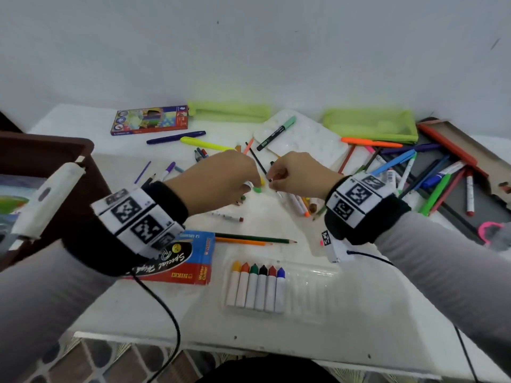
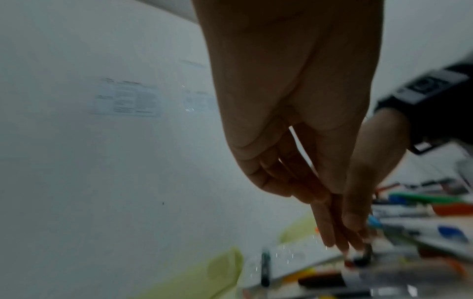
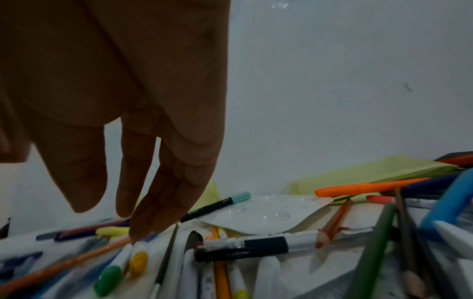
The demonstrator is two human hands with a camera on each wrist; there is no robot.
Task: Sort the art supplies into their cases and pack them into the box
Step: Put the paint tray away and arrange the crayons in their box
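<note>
Bare table [image 1: 154, 308] by the near edge; beyond, scattered pens [image 1: 409, 164] crowding every approach.

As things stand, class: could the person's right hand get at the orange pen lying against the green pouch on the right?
Probably yes. The right hand hovers over the middle pile, and the orange pen lies uncovered on top, along the near edge of the green pouch. Nothing stands between them; a short reach back and right should do.
</note>
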